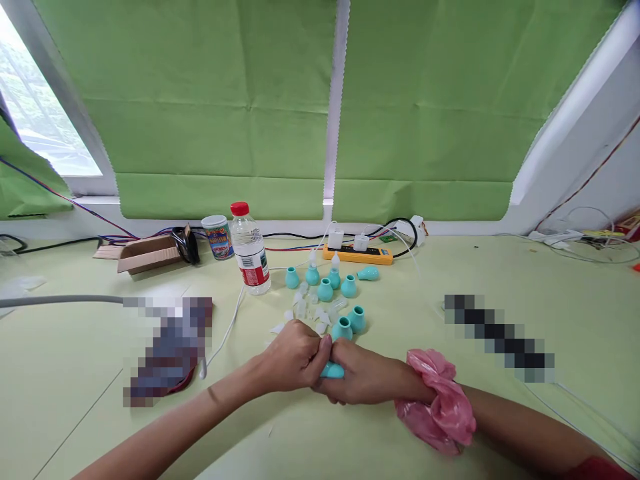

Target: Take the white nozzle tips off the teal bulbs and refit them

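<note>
L hand [295, 359], R hand [364, 372] grip pc [333, 371] (teal)

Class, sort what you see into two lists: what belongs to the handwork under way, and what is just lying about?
Likely part of the work:
turquoise piece, gripped by left hand and right hand
turquoise bulbs beyond the hands
loose translucent pieces

Probably just lying about:
red-capped bottle
printed can
cardboard box
yellow power strip

A red-capped bottle [253, 260] stands beside a printed can [219, 240] as a yellow power strip [357, 258] lies beneath green blinds [225, 107].
</note>
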`<state>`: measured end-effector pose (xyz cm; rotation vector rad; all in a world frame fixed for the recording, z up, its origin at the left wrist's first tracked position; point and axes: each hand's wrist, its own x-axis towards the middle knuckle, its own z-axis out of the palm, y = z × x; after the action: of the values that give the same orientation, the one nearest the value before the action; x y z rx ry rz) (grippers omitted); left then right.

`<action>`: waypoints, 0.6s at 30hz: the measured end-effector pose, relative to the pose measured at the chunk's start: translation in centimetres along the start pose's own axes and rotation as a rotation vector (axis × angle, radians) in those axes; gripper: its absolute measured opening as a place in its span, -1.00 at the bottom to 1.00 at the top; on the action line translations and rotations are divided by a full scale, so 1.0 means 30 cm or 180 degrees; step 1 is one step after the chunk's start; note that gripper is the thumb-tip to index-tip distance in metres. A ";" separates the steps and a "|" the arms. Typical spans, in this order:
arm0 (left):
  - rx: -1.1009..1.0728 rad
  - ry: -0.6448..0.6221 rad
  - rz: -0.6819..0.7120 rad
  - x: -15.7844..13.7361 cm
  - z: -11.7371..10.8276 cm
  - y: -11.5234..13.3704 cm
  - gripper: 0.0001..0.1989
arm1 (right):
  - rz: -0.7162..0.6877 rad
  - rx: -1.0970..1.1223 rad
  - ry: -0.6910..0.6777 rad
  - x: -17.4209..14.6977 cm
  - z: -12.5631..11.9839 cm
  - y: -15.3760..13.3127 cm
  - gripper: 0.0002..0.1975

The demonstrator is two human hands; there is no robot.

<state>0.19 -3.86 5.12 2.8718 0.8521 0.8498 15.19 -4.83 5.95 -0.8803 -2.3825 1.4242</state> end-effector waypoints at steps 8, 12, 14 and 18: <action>-0.0641 -0.0042 -0.0156 0.012 -0.041 0.036 -0.59 | -0.0795 -0.1603 0.0054 -0.018 -0.029 -0.023 -0.86; -0.0721 -0.0004 -0.0502 0.014 -0.074 0.014 -0.54 | -0.1028 -0.2746 0.0098 -0.043 -0.036 -0.023 -0.88; -0.0388 0.0112 -0.0611 0.017 -0.087 -0.018 -0.52 | -0.1096 -0.2886 0.0271 -0.054 -0.048 -0.033 -0.86; 0.0655 -0.0103 -0.1126 0.015 -0.074 -0.115 -0.53 | -0.1007 -0.2567 0.0980 -0.059 -0.100 -0.064 -0.84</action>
<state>-2.35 -0.97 6.61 2.7535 1.4637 0.7101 17.32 -4.40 9.28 -0.7397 -2.6732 0.1613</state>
